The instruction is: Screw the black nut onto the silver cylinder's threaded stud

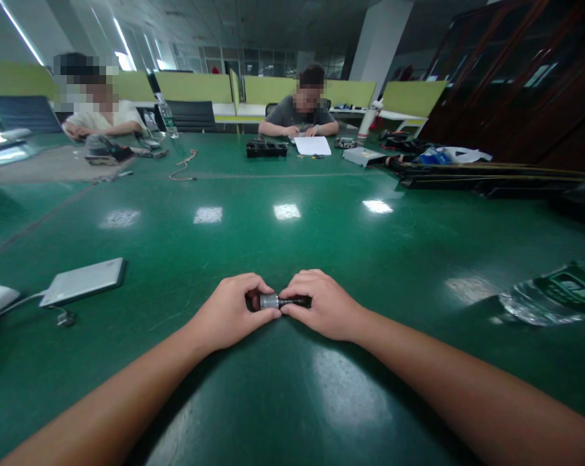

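Note:
Just above the green tabletop, in the middle of the head view, lies a small silver-and-black cylindrical part (269, 301). Its left portion is a smooth silver barrel, and its right portion is a thinner dark shaft that looks ribbed. My left hand (231, 310) curls around the barrel end, thumb below and fingers above. Closed on the dark shaft from the other side is my right hand (324, 304), its thumb tip close to the left thumb. Both ends of the part are partly hidden by my fingers, and its exact kind cannot be made out.
A white power bank-like slab (86, 281) with a cable lies left; a water bottle (559, 291) lies right. Across the green table (253, 220) sit two people, near a black tray (266, 149) and white paper (312, 145). Dark strips (467, 176) lie back right.

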The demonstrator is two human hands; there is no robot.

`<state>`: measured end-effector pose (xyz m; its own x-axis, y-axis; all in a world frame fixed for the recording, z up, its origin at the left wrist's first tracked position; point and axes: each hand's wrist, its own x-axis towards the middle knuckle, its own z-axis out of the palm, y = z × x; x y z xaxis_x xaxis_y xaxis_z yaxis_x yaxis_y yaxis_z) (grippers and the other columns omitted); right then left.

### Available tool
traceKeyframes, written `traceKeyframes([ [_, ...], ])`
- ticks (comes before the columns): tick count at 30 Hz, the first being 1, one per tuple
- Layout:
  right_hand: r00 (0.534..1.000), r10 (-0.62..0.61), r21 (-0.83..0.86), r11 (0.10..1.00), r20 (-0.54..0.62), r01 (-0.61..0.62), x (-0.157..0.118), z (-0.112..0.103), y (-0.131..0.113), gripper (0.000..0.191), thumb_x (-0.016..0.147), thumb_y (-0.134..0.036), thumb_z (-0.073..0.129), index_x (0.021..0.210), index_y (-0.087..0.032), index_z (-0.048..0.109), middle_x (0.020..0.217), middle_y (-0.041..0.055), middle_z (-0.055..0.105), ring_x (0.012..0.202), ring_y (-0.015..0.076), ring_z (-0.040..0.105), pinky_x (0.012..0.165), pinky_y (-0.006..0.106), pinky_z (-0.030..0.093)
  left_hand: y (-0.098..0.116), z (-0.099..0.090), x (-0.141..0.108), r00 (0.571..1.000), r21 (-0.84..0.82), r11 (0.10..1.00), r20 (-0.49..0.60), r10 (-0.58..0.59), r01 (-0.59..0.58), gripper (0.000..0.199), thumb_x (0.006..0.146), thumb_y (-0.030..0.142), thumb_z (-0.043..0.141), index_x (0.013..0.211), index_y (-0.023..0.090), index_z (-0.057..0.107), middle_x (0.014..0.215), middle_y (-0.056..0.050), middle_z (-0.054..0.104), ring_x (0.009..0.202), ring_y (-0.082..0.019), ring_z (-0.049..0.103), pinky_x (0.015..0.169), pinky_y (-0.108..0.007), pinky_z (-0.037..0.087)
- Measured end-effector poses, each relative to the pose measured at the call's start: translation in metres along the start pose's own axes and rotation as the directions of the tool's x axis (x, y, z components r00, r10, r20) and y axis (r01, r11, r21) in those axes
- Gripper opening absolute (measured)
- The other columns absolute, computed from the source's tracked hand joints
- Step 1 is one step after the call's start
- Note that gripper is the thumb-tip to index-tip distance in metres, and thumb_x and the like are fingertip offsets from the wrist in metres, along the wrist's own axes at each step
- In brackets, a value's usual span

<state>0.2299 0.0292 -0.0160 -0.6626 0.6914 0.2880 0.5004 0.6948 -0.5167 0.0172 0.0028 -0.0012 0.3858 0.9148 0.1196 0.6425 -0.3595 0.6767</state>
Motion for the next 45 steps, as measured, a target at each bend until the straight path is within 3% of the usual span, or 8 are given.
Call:
traceKeyframes([
  [45, 0.999, -0.042, 0.052, 0.998, -0.009, 0.042, -0.0029, -0.0058, 0.0010, 0.008, 0.079, -0.019, 0.071, 0.087, -0.020, 0.073, 0.080, 0.0019, 0.073, 0.079, 0.0174, 0.064, 0.081, 0.034, 0.042, 0.0029, -0.0024, -0.0008, 0.999, 0.037, 0.998, 0.007, 0.043, -0.043, 0.016, 0.077, 0.029, 0.073, 0.084, 0.018, 0.064, 0.079, -0.001, 0.064, 0.073, -0.017, 0.060, 0.066, -0.027, 0.044],
])
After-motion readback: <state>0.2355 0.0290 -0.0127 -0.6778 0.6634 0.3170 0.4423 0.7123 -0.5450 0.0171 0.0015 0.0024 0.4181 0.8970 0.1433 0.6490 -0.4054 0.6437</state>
